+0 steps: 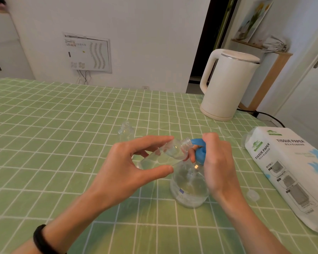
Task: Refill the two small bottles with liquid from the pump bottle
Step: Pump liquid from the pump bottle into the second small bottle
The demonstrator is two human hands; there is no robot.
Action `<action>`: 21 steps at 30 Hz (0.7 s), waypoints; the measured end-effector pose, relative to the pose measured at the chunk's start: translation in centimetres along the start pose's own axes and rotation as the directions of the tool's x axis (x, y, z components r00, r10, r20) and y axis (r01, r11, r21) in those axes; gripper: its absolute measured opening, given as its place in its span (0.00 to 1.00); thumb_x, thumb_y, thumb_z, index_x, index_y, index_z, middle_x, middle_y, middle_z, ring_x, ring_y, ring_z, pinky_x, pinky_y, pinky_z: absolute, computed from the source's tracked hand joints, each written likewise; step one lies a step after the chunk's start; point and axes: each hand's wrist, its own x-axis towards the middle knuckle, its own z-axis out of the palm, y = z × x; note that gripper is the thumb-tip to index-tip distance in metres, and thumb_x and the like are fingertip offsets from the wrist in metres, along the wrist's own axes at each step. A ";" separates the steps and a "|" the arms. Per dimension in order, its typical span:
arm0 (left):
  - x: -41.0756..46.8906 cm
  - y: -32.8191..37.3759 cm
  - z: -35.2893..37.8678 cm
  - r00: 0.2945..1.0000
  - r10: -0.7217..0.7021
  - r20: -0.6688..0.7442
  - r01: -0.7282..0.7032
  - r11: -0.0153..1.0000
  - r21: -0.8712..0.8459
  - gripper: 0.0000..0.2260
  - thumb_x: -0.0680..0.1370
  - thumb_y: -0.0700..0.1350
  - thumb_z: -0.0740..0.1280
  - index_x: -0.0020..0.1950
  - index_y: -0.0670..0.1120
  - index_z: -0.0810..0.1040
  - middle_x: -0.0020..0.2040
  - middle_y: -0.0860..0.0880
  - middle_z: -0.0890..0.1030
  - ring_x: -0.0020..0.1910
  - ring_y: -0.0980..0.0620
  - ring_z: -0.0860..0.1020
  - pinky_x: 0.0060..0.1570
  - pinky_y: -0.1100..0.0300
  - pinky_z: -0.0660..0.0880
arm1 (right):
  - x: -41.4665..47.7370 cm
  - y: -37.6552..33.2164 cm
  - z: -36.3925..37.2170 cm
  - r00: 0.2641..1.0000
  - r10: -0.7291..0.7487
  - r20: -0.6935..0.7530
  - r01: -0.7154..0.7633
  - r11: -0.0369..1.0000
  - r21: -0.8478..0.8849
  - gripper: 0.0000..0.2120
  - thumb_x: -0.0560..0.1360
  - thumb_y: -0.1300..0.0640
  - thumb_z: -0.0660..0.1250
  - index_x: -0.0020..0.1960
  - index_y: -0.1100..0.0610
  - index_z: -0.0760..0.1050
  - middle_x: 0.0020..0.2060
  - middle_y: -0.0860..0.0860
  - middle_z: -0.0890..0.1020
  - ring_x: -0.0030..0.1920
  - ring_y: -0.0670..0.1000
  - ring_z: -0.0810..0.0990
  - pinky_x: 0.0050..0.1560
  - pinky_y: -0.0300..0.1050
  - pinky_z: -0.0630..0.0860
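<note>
Near the middle of the counter [62, 125], which is draped in a soft green cloth ruled with white lines into squares, the left hand [136, 165] pinches a small bottle [165, 153] of clear plastic. The thumb is under its wall and the forefinger lies along the top, with the other fingers loosely spread behind. The bottle is tipped almost flat, its ribbed screw neck open and pointing right, touching the tip of the blue nozzle of the pump bottle [189, 187]. Clear liquid lies along the tipped bottle's lower side. The pump bottle stands upright on the cloth just below it: a round, clear, smooth body with a small printed label and a matte blue plastic pump head [200, 153]. The right hand [217, 162] has its fingers curled over that head and grips it from the right. A second bottle [126, 131], clear, round-shouldered and uncapped, stands upright just behind the left hand, toward the far edge. A round translucent cap [252, 195] lies flat near the right edge, just beside a tissue pack [290, 171] in glossy white film with blue and green print. A cream, smooth-sided kettle [226, 85] with a loop handle stands at the far right corner, its black cord trailing off the edge. A black wristband [42, 239] circles the left wrist.
</note>
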 end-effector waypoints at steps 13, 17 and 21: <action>-0.1 0.2 0.2 1.000 -0.020 0.010 0.020 1.000 -0.009 0.25 0.69 0.57 0.77 0.66 0.61 0.81 0.58 0.66 0.85 0.55 0.59 0.85 0.54 0.61 0.79 | -0.1 0.1 0.2 1.000 0.000 -0.008 0.000 1.000 -0.013 0.32 0.83 0.45 0.49 0.21 0.51 0.69 0.24 0.48 0.80 0.26 0.40 0.75 0.32 0.31 0.70; 0.0 0.1 0.2 1.000 -0.016 0.011 0.016 1.000 -0.010 0.25 0.69 0.56 0.77 0.66 0.60 0.82 0.58 0.66 0.85 0.55 0.59 0.85 0.54 0.62 0.79 | 0.1 0.0 0.1 1.000 -0.001 0.002 0.001 1.000 -0.008 0.28 0.79 0.50 0.50 0.21 0.50 0.68 0.23 0.47 0.78 0.26 0.41 0.73 0.32 0.31 0.68; -0.1 0.1 0.1 1.000 -0.017 0.008 0.018 1.000 -0.008 0.24 0.69 0.57 0.77 0.65 0.61 0.82 0.57 0.66 0.85 0.55 0.59 0.84 0.54 0.65 0.78 | -0.1 0.0 0.1 0.999 -0.033 0.002 0.034 0.999 -0.037 0.25 0.78 0.53 0.51 0.23 0.55 0.67 0.18 0.43 0.73 0.22 0.40 0.71 0.28 0.29 0.64</action>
